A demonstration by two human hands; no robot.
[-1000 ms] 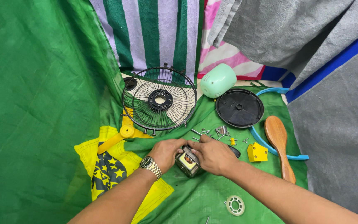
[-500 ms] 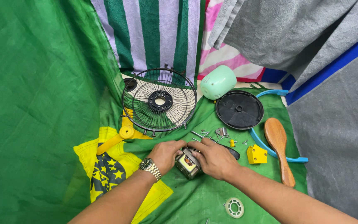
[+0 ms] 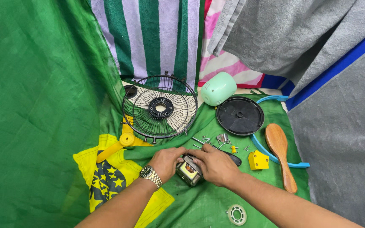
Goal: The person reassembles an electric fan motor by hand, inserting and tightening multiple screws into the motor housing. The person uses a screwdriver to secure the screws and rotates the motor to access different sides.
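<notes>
Head view: both hands close on a small metal motor block [image 3: 188, 172], the left hand [image 3: 165, 161] gripping its near-left side, the right hand [image 3: 214, 165] with fingers [image 3: 199, 153] curled over its top; loose screws [image 3: 203, 140] lie just beyond the fingertips, a wire fan guard [image 3: 160, 107] farther off

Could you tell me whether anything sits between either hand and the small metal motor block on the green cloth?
Nothing visible does: the left hand and right hand both grip the motor block directly.

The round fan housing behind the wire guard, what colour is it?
Pale mint green fan housing, plain, seen in the head view.
</notes>
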